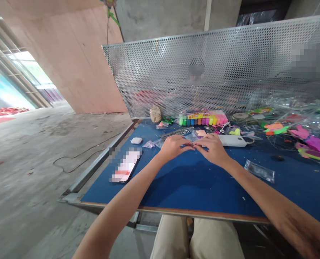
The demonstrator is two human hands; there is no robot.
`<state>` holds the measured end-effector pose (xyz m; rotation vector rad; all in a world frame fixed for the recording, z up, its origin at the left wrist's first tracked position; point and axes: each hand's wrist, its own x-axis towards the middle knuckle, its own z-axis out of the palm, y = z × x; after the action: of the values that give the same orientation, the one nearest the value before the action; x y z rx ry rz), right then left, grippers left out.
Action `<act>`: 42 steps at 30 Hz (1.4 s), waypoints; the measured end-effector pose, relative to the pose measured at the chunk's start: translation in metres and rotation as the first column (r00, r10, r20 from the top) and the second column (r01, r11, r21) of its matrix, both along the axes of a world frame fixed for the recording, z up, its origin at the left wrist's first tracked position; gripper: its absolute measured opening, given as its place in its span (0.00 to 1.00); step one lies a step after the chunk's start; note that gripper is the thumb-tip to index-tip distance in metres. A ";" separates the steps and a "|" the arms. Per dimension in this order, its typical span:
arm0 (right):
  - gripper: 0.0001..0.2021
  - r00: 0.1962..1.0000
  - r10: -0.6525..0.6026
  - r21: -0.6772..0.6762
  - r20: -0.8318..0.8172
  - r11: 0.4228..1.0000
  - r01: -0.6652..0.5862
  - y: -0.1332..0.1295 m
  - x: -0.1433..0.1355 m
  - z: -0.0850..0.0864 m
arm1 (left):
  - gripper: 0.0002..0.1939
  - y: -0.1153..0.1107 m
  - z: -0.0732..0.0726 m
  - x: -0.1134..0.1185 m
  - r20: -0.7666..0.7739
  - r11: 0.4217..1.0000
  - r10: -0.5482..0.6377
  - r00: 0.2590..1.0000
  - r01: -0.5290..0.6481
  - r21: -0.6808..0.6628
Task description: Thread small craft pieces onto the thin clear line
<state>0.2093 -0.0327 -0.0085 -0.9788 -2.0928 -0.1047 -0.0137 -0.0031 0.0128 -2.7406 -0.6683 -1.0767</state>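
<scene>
My left hand [174,146] and my right hand [212,148] meet above the middle of the blue table, fingertips almost touching. Each hand pinches with thumb and fingers. Whatever lies between the fingertips is too small and too covered to name. Just behind them lie clear plastic bags [190,136], a bundle of thin metal rods [176,133] and a small light-pink piece [201,133]. A white power strip [233,140] sits right beside my right hand. Left of my left hand is a small bag with purplish contents [149,144].
A white earbud case [136,140] and a phone [127,165] lie at the left. A pack of coloured clay [203,118] and a stone-like lump [155,114] stand before the perforated metal panel [160,79]. Colourful foam shapes [315,144] and an empty plastic bag [259,171] are at the right.
</scene>
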 end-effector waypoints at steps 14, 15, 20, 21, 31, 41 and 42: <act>0.10 1.000 0.020 0.030 0.009 0.999 -0.020 0.000 0.001 0.000 | 0.12 0.000 -0.001 -0.004 0.081 0.995 -0.073 0.994 0.078 -0.060; 0.10 1.000 0.015 0.029 0.008 0.999 -0.016 0.000 0.001 0.000 | 0.12 -0.001 -0.001 -0.004 0.100 0.996 -0.072 0.992 0.078 -0.052; 0.09 1.000 0.002 0.022 0.002 1.000 -0.002 0.001 0.002 -0.001 | 0.14 -0.004 -0.003 -0.002 0.150 0.997 -0.058 0.987 0.066 -0.047; 0.08 1.000 0.005 0.023 0.005 1.000 -0.005 0.001 0.002 -0.001 | 0.14 -0.004 -0.003 -0.002 0.146 0.996 -0.060 0.987 0.069 -0.052; 0.08 1.000 -0.012 0.088 0.024 0.996 0.010 0.004 0.002 -0.004 | 0.13 -0.009 0.000 0.002 0.088 0.992 0.125 0.988 -0.121 -0.045; 0.08 0.984 -0.115 0.261 0.138 0.962 0.076 -0.004 -0.001 0.005 | 0.13 -0.017 0.006 0.011 0.202 0.863 0.190 0.961 -0.066 -0.501; 0.08 0.984 -0.118 0.262 0.136 0.962 0.079 -0.005 -0.001 0.006 | 0.12 -0.018 0.007 0.011 0.242 0.848 0.185 0.953 -0.030 -0.530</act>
<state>0.2079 -0.0378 -0.0024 -0.9404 -2.1004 -0.5021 -0.0023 -0.0212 0.0198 -2.9409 -1.3224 -1.4628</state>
